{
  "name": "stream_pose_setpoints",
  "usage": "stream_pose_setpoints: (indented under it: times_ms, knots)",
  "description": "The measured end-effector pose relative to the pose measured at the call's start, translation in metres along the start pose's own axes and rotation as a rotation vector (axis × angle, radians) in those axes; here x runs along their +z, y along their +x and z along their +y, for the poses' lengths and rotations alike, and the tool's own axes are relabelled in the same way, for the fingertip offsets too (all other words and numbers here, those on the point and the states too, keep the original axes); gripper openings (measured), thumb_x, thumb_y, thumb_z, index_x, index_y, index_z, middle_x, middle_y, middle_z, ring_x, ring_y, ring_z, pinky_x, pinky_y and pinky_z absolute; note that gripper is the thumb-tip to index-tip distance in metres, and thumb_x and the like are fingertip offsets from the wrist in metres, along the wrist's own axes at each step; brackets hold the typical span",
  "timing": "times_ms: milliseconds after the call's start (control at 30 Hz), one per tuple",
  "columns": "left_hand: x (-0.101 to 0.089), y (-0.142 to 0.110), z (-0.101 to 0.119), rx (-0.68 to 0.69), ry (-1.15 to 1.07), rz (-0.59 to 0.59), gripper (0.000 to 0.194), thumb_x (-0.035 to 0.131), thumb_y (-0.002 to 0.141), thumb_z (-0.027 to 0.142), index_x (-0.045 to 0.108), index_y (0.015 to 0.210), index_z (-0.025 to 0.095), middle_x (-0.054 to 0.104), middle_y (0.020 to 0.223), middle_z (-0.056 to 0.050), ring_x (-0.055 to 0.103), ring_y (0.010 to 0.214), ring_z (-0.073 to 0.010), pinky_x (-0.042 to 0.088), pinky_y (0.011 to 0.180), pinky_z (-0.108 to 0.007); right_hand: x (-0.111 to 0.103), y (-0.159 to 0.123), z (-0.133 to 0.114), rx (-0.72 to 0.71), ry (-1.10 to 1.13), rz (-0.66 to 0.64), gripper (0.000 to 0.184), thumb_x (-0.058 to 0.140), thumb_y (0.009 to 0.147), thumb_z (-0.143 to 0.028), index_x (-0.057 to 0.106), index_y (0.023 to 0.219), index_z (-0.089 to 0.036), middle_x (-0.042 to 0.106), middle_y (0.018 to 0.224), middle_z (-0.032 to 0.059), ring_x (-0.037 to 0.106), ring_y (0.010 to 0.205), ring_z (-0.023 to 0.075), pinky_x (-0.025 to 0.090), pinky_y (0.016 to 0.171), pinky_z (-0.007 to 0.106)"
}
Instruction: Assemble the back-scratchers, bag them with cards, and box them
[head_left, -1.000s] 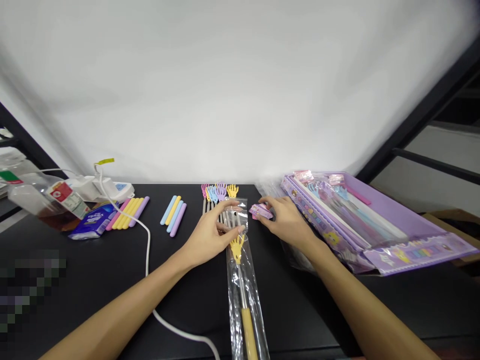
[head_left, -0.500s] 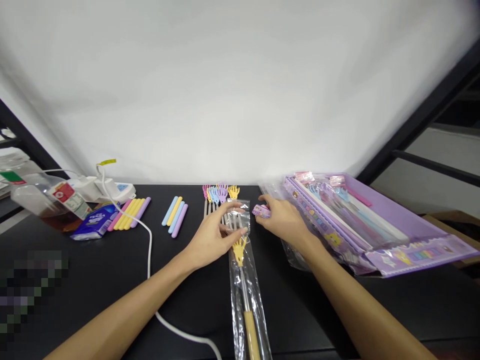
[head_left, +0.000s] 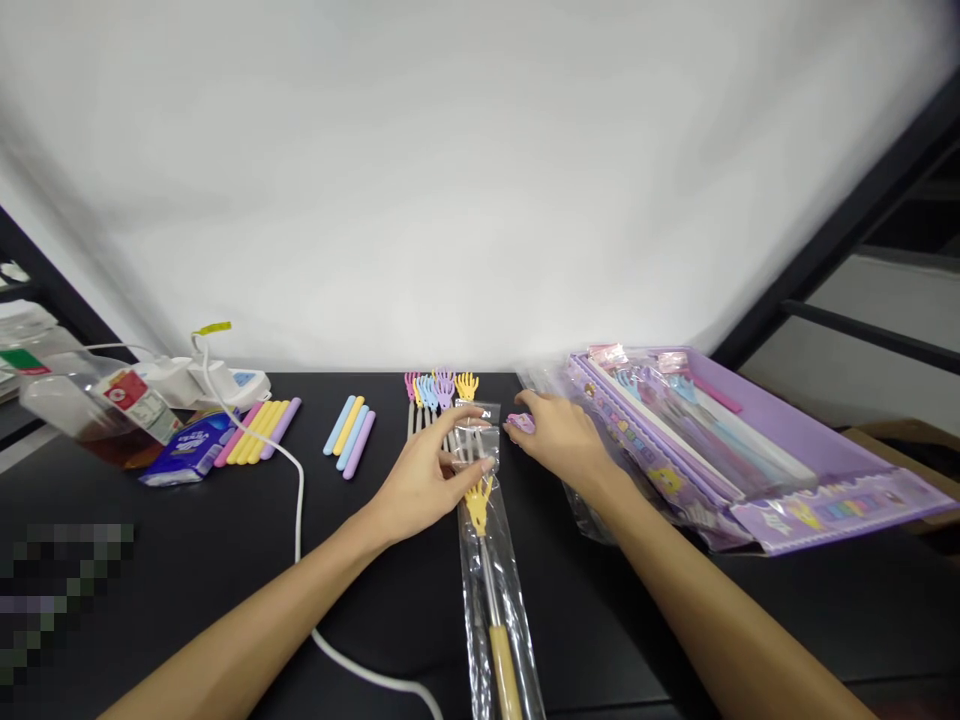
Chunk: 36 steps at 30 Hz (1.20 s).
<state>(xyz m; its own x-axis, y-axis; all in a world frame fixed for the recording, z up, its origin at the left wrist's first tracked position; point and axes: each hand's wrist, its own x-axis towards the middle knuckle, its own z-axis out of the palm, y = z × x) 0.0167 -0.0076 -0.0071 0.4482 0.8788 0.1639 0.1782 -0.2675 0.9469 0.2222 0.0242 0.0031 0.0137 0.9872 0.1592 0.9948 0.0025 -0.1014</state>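
A clear plastic bag (head_left: 517, 610) lies lengthwise in front of me, with a yellow hand-shaped back scratcher (head_left: 478, 508) inside it. My left hand (head_left: 424, 478) curves around the bag's upper end, thumb and fingertips on the film. Between the fingertips of my right hand (head_left: 564, 436) is a small purple-and-pink printed card (head_left: 520, 423), partly covered by them. Beyond my left hand, several hand-shaped scratcher heads (head_left: 444, 386) in pink, yellow, blue and purple lie in a row on metal rods; their lower parts are hidden.
On the right, a purple display box (head_left: 765, 425) holds bagged back scratchers. Coloured handles (head_left: 351, 435) lie at left. A white cable (head_left: 301, 500) crosses the black table (head_left: 390, 620). A tilted bottle (head_left: 90, 410), tissue pack (head_left: 191, 448) and power strip (head_left: 251, 386) stand farther left.
My right hand has shifted slightly left and turned, so less of the printed card shows. My left hand stays at the bag's upper end.
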Motion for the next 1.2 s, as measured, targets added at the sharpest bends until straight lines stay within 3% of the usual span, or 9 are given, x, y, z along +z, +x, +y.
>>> stream_pose_setpoints:
  times_ms: [200,433,533,700,767,867,933,1033,1200]
  knots:
    - [0.0,0.001,-0.003,0.024,-0.014,0.0,0.049,0.067,0.087,0.028,0.051,0.133,0.03,0.059,0.132,-0.007,0.055,0.054,-0.0032,0.042,0.05,-0.02,0.002,0.001,0.003,-0.031,-0.001,0.013,0.037,0.057,0.093,-0.043,0.064,0.122,-0.021,0.073,0.115,0.0101,0.071,0.097,0.0311,0.046,0.073,0.036]
    - [0.0,0.0,-0.001,0.006,-0.008,-0.005,0.05,0.067,0.088,0.03,0.051,0.135,0.029,0.064,0.124,-0.007,0.05,0.052,-0.0027,0.038,0.047,-0.019,0.001,0.005,0.006,-0.03,0.052,0.052,0.036,0.056,0.093,-0.042,0.068,0.118,-0.019,0.074,0.112,0.0139,0.071,0.096,0.0334,0.048,0.077,0.039]
    - [-0.001,0.0,-0.001,0.018,-0.004,-0.003,0.051,0.067,0.088,0.031,0.05,0.136,0.03,0.062,0.129,-0.007,0.053,0.054,-0.0037,0.039,0.046,-0.02,0.0,0.008,0.013,-0.041,0.267,0.15,0.036,0.064,0.088,-0.04,0.069,0.116,-0.017,0.075,0.106,0.0138,0.071,0.093,0.0308,0.049,0.081,0.04]
    - [0.0,0.001,-0.002,0.011,-0.037,-0.013,0.054,0.066,0.089,0.031,0.047,0.139,0.033,0.055,0.141,-0.009,0.058,0.057,-0.0037,0.043,0.048,-0.019,-0.003,0.007,0.021,-0.037,0.95,0.222,0.031,0.081,0.07,-0.037,0.07,0.091,-0.017,0.074,0.083,0.0069,0.069,0.075,0.0223,0.053,0.069,0.034]
    - [0.0,0.001,-0.004,0.017,-0.051,-0.014,0.057,0.067,0.089,0.03,0.044,0.141,0.034,0.054,0.143,-0.009,0.06,0.059,-0.004,0.046,0.051,-0.02,-0.009,0.002,0.019,-0.023,1.111,0.289,0.035,0.084,0.068,-0.042,0.068,0.087,-0.018,0.069,0.069,0.0019,0.063,0.06,0.0174,0.049,0.056,0.029]
    - [-0.001,0.002,-0.008,0.026,-0.058,-0.018,0.059,0.067,0.089,0.029,0.043,0.142,0.035,0.054,0.144,-0.008,0.058,0.057,-0.0027,0.048,0.052,-0.02,-0.022,-0.007,0.01,-0.03,1.161,0.361,0.033,0.083,0.072,-0.045,0.068,0.088,-0.02,0.051,0.05,-0.0064,0.043,0.041,0.0094,0.032,0.04,0.023]
    - [-0.001,0.002,-0.011,0.027,-0.057,-0.022,0.059,0.067,0.09,0.029,0.042,0.143,0.035,0.054,0.144,-0.009,0.057,0.056,-0.002,0.047,0.051,-0.02,-0.03,-0.01,0.004,-0.074,1.169,0.312,0.032,0.08,0.076,-0.047,0.07,0.089,-0.02,0.047,0.048,-0.0074,0.04,0.038,0.0083,0.03,0.038,0.023]
    - [-0.001,0.003,-0.013,0.029,-0.055,-0.019,0.06,0.067,0.09,0.029,0.04,0.144,0.035,0.053,0.144,-0.009,0.059,0.057,-0.0022,0.049,0.053,-0.02,-0.037,-0.006,-0.003,-0.12,1.227,0.131,0.035,0.079,0.077,-0.048,0.071,0.094,-0.019,0.057,0.054,-0.0045,0.05,0.041,0.0104,0.041,0.041,0.024]
    - [-0.001,0.004,-0.015,0.017,-0.06,0.01,0.067,0.068,0.09,0.032,0.036,0.148,0.031,0.047,0.15,-0.013,0.064,0.062,-0.0048,0.052,0.055,-0.021,-0.042,0.005,0.0,-0.283,1.164,-0.073,0.032,0.075,0.083,-0.039,0.072,0.109,-0.02,0.076,0.085,0.0052,0.071,0.07,0.0183,0.059,0.067,0.033]
